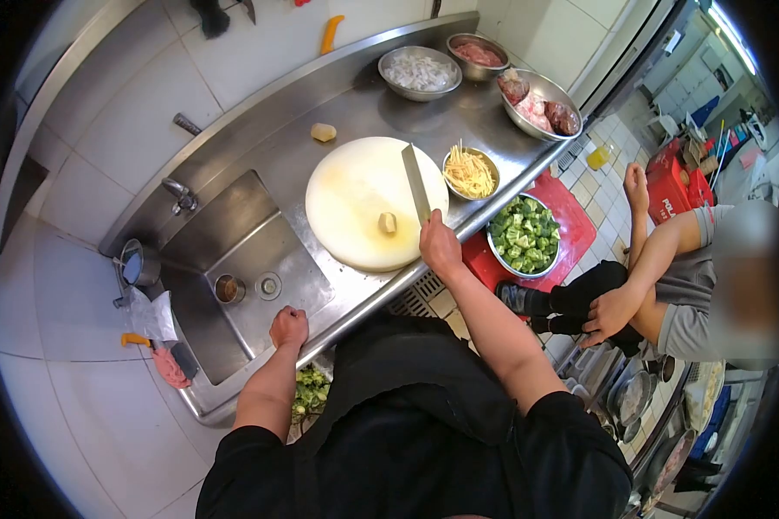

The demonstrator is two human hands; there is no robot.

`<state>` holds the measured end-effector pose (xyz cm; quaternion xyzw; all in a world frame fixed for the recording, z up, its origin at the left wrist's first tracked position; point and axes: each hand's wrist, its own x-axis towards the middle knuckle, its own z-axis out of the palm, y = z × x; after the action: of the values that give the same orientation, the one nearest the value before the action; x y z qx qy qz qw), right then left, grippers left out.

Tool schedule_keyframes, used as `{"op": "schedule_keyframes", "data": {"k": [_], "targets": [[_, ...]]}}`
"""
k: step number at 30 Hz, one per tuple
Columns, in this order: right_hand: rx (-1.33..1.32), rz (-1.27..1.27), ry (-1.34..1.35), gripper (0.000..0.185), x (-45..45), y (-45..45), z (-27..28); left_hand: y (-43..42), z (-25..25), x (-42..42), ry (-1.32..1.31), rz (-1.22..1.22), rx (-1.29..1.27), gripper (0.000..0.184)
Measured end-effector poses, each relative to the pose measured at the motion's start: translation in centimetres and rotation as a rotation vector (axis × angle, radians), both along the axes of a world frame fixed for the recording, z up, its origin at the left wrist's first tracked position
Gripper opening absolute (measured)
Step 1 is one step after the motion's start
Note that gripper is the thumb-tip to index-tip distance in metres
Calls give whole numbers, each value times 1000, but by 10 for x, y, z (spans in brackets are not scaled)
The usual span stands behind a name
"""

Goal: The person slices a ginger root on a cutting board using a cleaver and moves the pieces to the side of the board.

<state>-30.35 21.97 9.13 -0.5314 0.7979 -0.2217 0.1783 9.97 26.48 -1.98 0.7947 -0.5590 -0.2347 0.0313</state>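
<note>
Steel bench [355,104] runs diagonally across the view, sink [292,268] set into its left half. Other person [684,290] seated on the right, one forearm raised, well apart from the wearer's hands. Round white board [346,190] on the bench, right of the sink. Red surface [577,216] below bench level carries the broccoli bowl [492,248]. At the far end of the bench: large meat bowl [521,124], bowl of whitish pieces [420,98], smaller meat bowl [485,78]. Bowl of yellow strips [466,197] just beside the board, right side. Knife [415,182]: blade over the board's right part, handle in the right hand [440,245], fingers wrapped round it. Left hand [289,327] closed in a loose fist at the bench's front edge, near the sink. Pale chunk [388,223] on the board, left of the right hand. Second chunk [323,132] on the bench, just beyond the board.
</note>
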Motion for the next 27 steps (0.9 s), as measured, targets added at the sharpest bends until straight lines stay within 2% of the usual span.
{"op": "schedule_keyframes", "data": {"k": [21, 27], "targets": [[-64, 1, -68, 26, -4, 4, 1, 3, 18, -4, 11, 18, 10, 35], [-45, -4, -60, 27, -4, 2, 1, 3, 6, 3, 28, 23, -6, 35]]}}
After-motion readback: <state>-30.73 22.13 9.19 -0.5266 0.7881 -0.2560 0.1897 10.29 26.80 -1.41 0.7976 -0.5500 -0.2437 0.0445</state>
